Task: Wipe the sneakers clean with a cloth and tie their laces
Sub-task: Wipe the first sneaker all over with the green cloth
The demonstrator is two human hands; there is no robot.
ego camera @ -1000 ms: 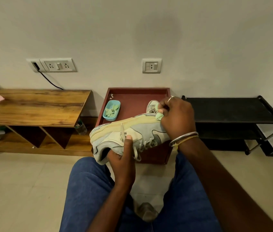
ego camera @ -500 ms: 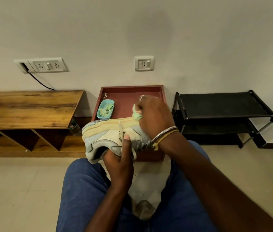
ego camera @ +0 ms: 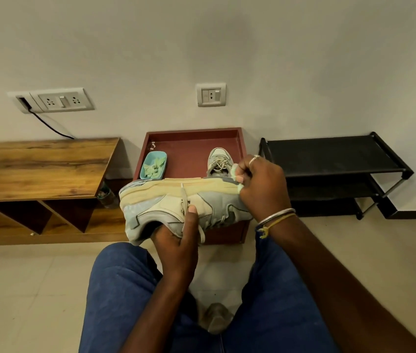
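there, red tray (ego camera: pixel 242 143) holds second sneaker (ego camera: pixel 219 163) (blue dish (ego camera: pixel 143 166) beside).

A sneaker (ego camera: pixel 176 202) panelled in pale grey, cream and light blue, its sole a yellowed cream, shows against a mint-green cloth (ego camera: pixel 234 172) and blue jeans (ego camera: pixel 120 289). A second sneaker (ego camera: pixel 219 155), off-white and grey with cream laces (ego camera: pixel 218 165), contrasts with a maroon tray (ego camera: pixel 191 138) and a turquoise dish (ego camera: pixel 158 154) of pale green pieces (ego camera: pixel 152 169). The bench (ego camera: pixel 43 166) is brown wood grain, the rack (ego camera: pixel 329 154) black, the wall (ego camera: pixel 201 47) off-white, the floor tiles (ego camera: pixel 23 289) beige.
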